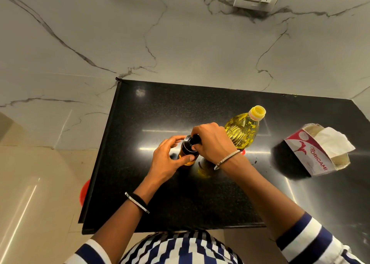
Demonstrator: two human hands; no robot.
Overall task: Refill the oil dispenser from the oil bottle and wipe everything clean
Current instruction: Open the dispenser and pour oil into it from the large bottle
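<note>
Both forearms reach forward, bare below rolled striped sleeves, a bangle on each wrist. The left hand curls sideways, thumb and fingers wrapped in a closed grip. The right hand arches palm-down just beside it, fingertips pinched together below the knuckles.

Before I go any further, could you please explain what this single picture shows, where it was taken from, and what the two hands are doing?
There is no machine here: a camera worn on a person's head looks down at their own bare hands over a black speckled stone counter. The left hand steadies a small amber glass oil dispenser by its body, while the right hand grips its black top, probably to twist it. Just behind the right hand stands a clear plastic bottle of yellow oil with a yellow cap. Further right lies a red and white tissue box with a white tissue sticking out.
</note>
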